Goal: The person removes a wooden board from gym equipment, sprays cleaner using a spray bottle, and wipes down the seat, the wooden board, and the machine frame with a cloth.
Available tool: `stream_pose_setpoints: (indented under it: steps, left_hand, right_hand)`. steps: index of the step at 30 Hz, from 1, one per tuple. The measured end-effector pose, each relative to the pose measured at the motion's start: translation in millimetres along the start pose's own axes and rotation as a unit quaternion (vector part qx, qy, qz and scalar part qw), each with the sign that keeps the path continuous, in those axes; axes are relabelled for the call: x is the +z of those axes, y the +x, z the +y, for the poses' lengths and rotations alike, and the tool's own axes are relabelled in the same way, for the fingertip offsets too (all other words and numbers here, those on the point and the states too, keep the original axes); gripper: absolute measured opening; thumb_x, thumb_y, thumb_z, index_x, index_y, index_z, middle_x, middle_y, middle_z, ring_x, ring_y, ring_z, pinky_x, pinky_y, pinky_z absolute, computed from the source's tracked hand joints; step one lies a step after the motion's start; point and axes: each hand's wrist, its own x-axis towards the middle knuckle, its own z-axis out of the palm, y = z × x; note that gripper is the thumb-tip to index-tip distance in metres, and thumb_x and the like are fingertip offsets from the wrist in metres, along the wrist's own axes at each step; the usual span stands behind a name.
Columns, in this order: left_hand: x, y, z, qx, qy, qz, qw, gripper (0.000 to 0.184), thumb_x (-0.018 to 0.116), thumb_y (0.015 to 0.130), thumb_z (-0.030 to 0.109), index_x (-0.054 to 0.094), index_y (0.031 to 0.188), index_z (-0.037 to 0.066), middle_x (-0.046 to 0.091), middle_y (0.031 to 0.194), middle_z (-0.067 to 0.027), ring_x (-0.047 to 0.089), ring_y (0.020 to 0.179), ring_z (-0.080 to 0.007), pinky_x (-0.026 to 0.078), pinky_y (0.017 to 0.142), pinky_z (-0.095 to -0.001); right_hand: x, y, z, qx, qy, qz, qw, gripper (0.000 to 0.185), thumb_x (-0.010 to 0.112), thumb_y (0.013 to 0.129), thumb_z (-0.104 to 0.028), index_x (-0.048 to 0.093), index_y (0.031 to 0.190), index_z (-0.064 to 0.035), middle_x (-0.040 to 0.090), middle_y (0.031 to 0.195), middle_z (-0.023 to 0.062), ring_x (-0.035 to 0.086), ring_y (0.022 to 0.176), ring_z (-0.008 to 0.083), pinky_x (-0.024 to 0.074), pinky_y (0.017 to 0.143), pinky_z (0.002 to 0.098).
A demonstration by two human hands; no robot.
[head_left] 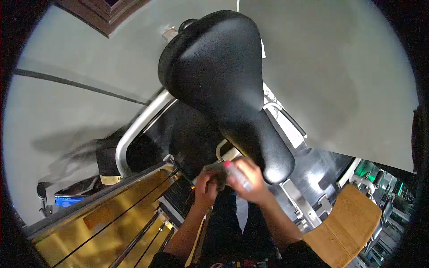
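Note:
My right hand [252, 181] is closed around a small pale, see-through bottle [241, 177] with a pink-red cap. The bottle lies tilted in the fingers, its cap pointing up and left. Close beside it, my left hand [204, 190] pinches a small greyish, soft-looking piece [217, 173]; blur hides whether it is a cloth. Both hands are in front of my body, just below a large black padded seat [219, 67] of an exercise machine. The seat's narrow end comes down to the right of my right hand.
A curved silver tube [138, 123] runs left of the seat. At lower left stands a gold-coloured panel [107, 223] with dark rods. A worn brown pad [346, 225] is at lower right. A white bar with a black-gripped handle [292, 123] sits right of the seat.

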Motion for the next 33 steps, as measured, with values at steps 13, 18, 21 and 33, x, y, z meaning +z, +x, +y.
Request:
stream_pose_setpoints:
  steps: [13,18,21,33]
  left_hand:
    - [32,9,-12,0.023,0.07,-0.301,0.951,0.05,0.069,0.075,0.034,0.057,0.119,0.012,0.055,0.123,-0.0115,0.055,0.112,-0.0302,0.046,0.093,-0.0457]
    - [51,31,52,0.038,0.109,-0.314,0.942,0.043,0.069,0.077,0.027,0.059,0.116,0.012,0.057,0.12,-0.0097,0.057,0.109,-0.0277,0.047,0.091,-0.0439]
    - [71,34,73,0.084,0.167,-0.285,0.94,0.042,0.07,0.078,0.026,0.059,0.116,0.011,0.057,0.12,-0.0079,0.057,0.107,-0.0262,0.047,0.091,-0.0416]
    - [48,-1,49,-0.29,-0.27,-0.167,0.903,0.057,0.079,0.073,0.036,0.056,0.116,0.007,0.064,0.106,-0.0068,0.061,0.097,-0.0208,0.05,0.083,-0.0382]
  right_hand:
    - [-21,-12,18,-0.096,-0.01,-0.195,0.976,0.052,0.073,0.074,-0.049,0.064,0.11,-0.0132,0.049,0.126,0.0138,0.035,0.128,0.0387,0.0325,0.102,0.0535]
    - [-52,-7,21,-0.092,0.004,-0.228,0.969,0.055,0.075,0.072,-0.05,0.064,0.114,-0.0155,0.044,0.135,0.013,0.026,0.135,0.0408,0.0254,0.109,0.0544]
    - [-74,-4,24,-0.054,-0.008,-0.263,0.963,0.064,0.076,0.07,-0.05,0.06,0.12,-0.0136,0.042,0.139,0.0126,0.025,0.136,0.0399,0.0245,0.109,0.0554]
    - [-76,-34,81,0.166,0.145,-0.263,0.939,0.064,0.068,0.084,-0.035,0.044,0.136,-0.0066,0.053,0.13,0.02,0.053,0.119,0.0328,0.0418,0.1,0.0434]
